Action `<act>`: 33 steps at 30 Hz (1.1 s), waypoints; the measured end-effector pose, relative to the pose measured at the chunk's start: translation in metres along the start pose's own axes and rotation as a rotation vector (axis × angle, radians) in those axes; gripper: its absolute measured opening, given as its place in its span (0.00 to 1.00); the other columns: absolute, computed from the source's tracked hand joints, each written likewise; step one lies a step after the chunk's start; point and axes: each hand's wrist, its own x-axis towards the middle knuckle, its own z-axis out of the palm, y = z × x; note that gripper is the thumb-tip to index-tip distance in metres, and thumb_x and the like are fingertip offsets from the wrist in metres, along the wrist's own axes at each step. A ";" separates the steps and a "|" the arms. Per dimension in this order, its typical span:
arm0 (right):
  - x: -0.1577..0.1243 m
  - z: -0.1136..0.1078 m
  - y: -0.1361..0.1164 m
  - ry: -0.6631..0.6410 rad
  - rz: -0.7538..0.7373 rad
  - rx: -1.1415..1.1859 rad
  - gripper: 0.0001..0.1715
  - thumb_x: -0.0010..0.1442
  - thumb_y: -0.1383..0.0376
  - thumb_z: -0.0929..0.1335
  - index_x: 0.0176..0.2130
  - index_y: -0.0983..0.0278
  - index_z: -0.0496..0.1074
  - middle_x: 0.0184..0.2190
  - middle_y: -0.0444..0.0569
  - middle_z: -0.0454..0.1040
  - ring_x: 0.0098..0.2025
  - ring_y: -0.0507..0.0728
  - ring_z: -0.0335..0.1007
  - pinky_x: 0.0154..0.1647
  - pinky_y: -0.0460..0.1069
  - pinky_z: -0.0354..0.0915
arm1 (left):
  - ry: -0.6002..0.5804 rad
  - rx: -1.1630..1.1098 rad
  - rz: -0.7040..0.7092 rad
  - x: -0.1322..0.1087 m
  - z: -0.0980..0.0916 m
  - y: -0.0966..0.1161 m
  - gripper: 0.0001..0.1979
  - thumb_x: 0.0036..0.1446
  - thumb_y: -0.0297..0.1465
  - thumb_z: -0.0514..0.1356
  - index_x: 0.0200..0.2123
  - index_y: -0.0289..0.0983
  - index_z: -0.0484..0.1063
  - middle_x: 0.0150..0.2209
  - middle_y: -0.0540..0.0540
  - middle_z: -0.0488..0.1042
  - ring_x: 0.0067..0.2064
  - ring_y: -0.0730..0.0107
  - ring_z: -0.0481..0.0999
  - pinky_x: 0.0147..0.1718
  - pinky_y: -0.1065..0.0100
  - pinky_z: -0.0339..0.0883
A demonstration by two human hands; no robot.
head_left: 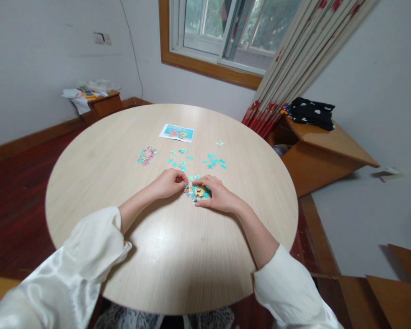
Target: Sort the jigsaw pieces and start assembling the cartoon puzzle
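Observation:
A partly joined jigsaw puzzle (199,193) with a yellow cartoon figure on turquoise lies flat on the round table, in front of me. My left hand (171,183) is at its left edge, thumb and fingertips pinched together; what they hold, if anything, is hidden. Over the puzzle's right side rests my right hand (216,194), its thumb at the lower edge and its fingers spread across the upper part. These fingers hide some of the puzzle. Loose turquoise pieces (214,161) lie beyond my right hand, and more turquoise pieces (181,165) lie just past my left.
Pink and mixed pieces (146,156) form a cluster at left on the round table (150,256). A picture sheet (177,133) lies at the far side, and pale pieces (220,143) lie far right. Wooden furniture (315,155) bearing dark cloth stands right of the table.

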 end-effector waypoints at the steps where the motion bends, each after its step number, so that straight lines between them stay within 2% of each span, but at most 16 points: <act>1: 0.000 0.000 0.000 0.000 0.004 0.000 0.33 0.48 0.61 0.75 0.53 0.56 0.67 0.49 0.50 0.67 0.53 0.61 0.62 0.56 0.59 0.56 | 0.009 0.008 0.001 0.000 -0.001 0.000 0.08 0.50 0.24 0.56 0.27 0.33 0.76 0.25 0.48 0.77 0.27 0.73 0.71 0.30 0.72 0.63; 6: 0.000 -0.001 -0.001 -0.009 0.006 0.003 0.32 0.49 0.61 0.75 0.52 0.57 0.67 0.49 0.51 0.67 0.53 0.60 0.62 0.57 0.59 0.56 | 0.034 0.024 -0.018 0.001 -0.002 -0.001 0.08 0.50 0.23 0.56 0.26 0.33 0.75 0.22 0.50 0.74 0.25 0.75 0.68 0.28 0.73 0.61; 21: 0.000 -0.001 -0.001 -0.004 -0.004 0.009 0.33 0.49 0.62 0.75 0.53 0.55 0.67 0.49 0.50 0.67 0.53 0.61 0.62 0.56 0.59 0.56 | 0.071 0.054 -0.005 0.003 0.004 0.008 0.08 0.51 0.22 0.56 0.28 0.33 0.76 0.29 0.46 0.77 0.29 0.72 0.71 0.33 0.70 0.63; 33: 0.000 0.000 -0.001 -0.010 -0.001 0.008 0.33 0.49 0.62 0.75 0.54 0.55 0.66 0.49 0.50 0.67 0.54 0.61 0.62 0.56 0.59 0.56 | 0.076 0.069 -0.003 0.002 0.005 0.008 0.07 0.50 0.22 0.57 0.28 0.33 0.76 0.27 0.47 0.76 0.28 0.73 0.70 0.30 0.71 0.62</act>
